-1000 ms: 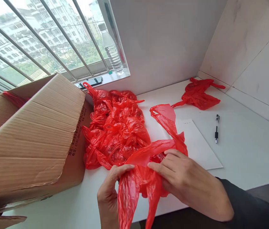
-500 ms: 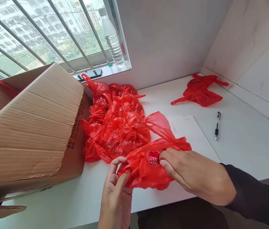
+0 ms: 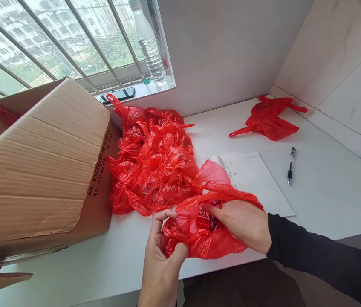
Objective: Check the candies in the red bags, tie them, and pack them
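Note:
A red plastic bag (image 3: 228, 249) lies with its mouth parted near the front edge of the table. My left hand (image 3: 166, 260) grips its left side, thumb in front and fingers behind. My right hand (image 3: 247, 224) reaches into the mouth from the right; one finger stretches over the contents, while its other fingers are hidden by the bag. Inside show small red packets (image 3: 203, 221) with dark printed patterns; how many there are cannot be made out. Just beyond, a heap of knotted red plastic bags (image 3: 164, 166) touches the one I hold.
A large open cardboard box (image 3: 49, 166) stands at left. A notebook (image 3: 260, 183), a pen (image 3: 291, 166) and a crumpled red bag (image 3: 271, 118) lie on the right of the white table (image 3: 333, 187). A phone (image 3: 118, 95) and a water bottle (image 3: 151, 51) are on the windowsill.
My right hand has moved deeper into the bag, and one finger now extends over the packets. My left hand and the bag have shifted slightly right, and more of the notebook shows.

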### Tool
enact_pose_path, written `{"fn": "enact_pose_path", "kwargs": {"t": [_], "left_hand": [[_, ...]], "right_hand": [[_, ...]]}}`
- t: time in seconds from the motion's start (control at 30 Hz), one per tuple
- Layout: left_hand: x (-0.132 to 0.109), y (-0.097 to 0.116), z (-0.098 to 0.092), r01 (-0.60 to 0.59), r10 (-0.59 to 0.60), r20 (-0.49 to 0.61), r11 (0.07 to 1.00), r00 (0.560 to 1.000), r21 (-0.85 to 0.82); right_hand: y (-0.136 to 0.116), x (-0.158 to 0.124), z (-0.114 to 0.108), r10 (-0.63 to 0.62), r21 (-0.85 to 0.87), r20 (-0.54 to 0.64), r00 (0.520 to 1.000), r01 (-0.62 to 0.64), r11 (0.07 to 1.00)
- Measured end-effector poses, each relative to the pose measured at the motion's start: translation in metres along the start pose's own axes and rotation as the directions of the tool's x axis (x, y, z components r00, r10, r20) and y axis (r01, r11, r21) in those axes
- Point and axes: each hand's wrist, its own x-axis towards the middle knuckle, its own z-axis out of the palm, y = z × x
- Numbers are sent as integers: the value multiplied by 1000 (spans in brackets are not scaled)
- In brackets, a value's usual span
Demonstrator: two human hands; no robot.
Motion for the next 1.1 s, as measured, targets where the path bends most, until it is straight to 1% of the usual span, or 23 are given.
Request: {"fn": "enact_pose_path", "kwargs": {"t": [0.07,0.13,0.23,0.33,0.37,0.43,0.5,0.53,0.57,0.6,0.63,0.67,0.73,0.77,0.8,0.83,0.87,0.9,0.97,1.0,1.03,1.07,1.1], "left_hand": [[1,-4,-5,-19,19,3,999,1000,42],[1,-6,-8,-48,47,13,996,999,70],[2,-9,-12,-136,126,87,983,988,120],[4,-13,-17,-193,170,136,966,976,172],[5,-14,-18,-198,174,138,963,975,185],[6,-15,-19,-203,178,136,957,975,207],[5,-13,-18,-191,164,133,955,977,228],[4,-11,-16,-181,155,120,953,981,245],[2,-8,-13,-177,157,97,948,983,265],[-1,-5,-11,-188,175,72,939,982,288],[-3,-2,-8,-212,207,50,925,977,317],[-6,2,-6,-247,247,44,904,968,350],[-11,6,-2,-313,306,86,853,948,418],[-13,7,-1,-336,319,114,828,941,449],[-14,7,-1,-351,328,133,805,935,479],[-16,6,-1,-364,338,147,782,930,505],[-17,4,-2,-378,351,157,760,923,529],[-18,2,-4,-393,365,165,736,916,551],[-18,-2,-8,-423,383,201,686,902,591],[-17,-3,-11,-440,379,236,661,895,608],[-16,-4,-14,-457,372,271,636,888,622],[-15,-5,-17,-472,370,297,613,880,633],[-14,-5,-19,-484,376,310,594,873,642]], "right_hand": [[-2,-2,-1,-73,-82,-39,997,70,994],[-3,-7,-1,-103,-109,-66,993,95,989],[-4,-16,1,-113,-82,-72,991,107,991],[-1,-26,7,-149,1,-111,983,150,989],[0,-28,9,-145,5,-135,980,147,989],[4,-32,12,-87,-56,-165,983,79,995],[6,-33,10,-35,-127,-135,990,18,992],[6,-34,7,-24,-138,-109,994,9,990],[5,-36,2,-23,-120,-98,995,11,993],[4,-38,-4,-34,-76,-118,992,26,997],[3,-40,-11,-47,-15,-175,983,45,999],[1,-43,-19,-56,47,-258,965,70,996],[-2,-50,-32,-45,138,-437,898,117,984],[-2,-53,-37,-32,149,-502,864,122,981],[-2,-56,-40,-21,145,-534,845,116,983],[-1,-57,-40,-17,132,-538,843,104,986],[0,-58,-38,-23,112,-512,859,93,989],[1,-57,-34,-37,87,-455,890,85,993],[1,-55,-22,-84,19,-265,961,92,996],[1,-54,-17,-107,-13,-166,980,106,994],[-1,-53,-12,-119,-36,-91,989,116,993],[-2,-52,-9,-127,-39,-51,991,125,991],[-3,-52,-9,-139,-20,-58,989,139,990]]}}
